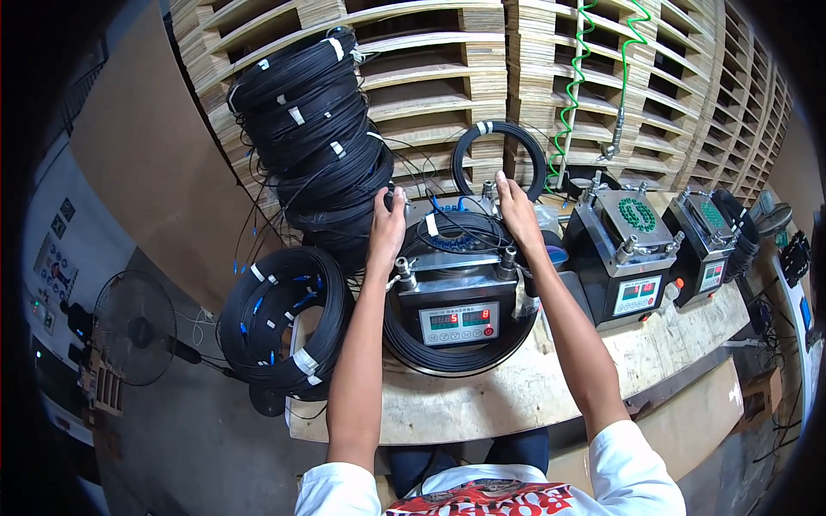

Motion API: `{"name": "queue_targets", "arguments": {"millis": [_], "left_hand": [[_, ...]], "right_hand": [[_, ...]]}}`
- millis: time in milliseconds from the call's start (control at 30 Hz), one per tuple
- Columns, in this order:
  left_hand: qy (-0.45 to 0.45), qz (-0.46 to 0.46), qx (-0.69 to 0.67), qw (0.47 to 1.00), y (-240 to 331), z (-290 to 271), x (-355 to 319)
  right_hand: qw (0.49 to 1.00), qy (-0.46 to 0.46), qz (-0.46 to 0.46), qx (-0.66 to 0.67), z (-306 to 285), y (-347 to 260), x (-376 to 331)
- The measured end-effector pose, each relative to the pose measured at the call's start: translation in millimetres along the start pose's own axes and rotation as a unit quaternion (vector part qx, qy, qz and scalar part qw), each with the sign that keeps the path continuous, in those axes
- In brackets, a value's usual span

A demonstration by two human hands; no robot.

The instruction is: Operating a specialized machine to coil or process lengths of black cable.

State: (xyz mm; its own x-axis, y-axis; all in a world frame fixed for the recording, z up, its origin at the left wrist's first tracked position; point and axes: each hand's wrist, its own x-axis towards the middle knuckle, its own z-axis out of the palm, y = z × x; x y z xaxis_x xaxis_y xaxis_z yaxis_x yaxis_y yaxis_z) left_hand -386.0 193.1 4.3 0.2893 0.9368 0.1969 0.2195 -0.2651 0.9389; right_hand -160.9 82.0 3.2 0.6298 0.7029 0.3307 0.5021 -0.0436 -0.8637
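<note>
Boxy black machine (460, 297) with a lit control panel (459, 323) sits on the pale wooden tabletop (456, 408), squarely between the person's two forearms. From where I stand, its panel glows with red and green digits above a row of round buttons. Metal posts rise at its corners, and blue connectors (447, 205) show toward the rear of its top. Across the front part of that top lies a small coil of black cable (465, 225), bound with a white tie, while a larger black loop (456, 363) rests on the table around the machine's base.

The left hand (386, 225) is at the rear left corner, thumb up and fingers bent inward near the post there. The right hand (519, 217) is at the rear right corner, thumb pointing upward, the other fingers mostly turned out of sight. I can't tell whether either set of fingers is closed on something or only resting close by.

Just behind the right hand, a ring of black cable (483, 127) stands upright. On the left, a tall stack of black coils (314, 129) leans near the pallets (422, 77), with a wide coil (331, 288) below it. Two similar machines (637, 288) stand on the right.
</note>
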Motion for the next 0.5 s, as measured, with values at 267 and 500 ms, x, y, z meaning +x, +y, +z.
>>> {"name": "queue_targets", "arguments": {"millis": [267, 500], "left_hand": [[-0.015, -0.003, 0.011, 1.000, 1, 4, 2], [0.007, 0.031, 0.052, 0.998, 8, 2, -5]], "right_hand": [[0.994, 0.008, -0.055, 0.091, 4, 21, 11], [0.998, 0.013, -0.017, 0.066, 0, 15, 9]]}}
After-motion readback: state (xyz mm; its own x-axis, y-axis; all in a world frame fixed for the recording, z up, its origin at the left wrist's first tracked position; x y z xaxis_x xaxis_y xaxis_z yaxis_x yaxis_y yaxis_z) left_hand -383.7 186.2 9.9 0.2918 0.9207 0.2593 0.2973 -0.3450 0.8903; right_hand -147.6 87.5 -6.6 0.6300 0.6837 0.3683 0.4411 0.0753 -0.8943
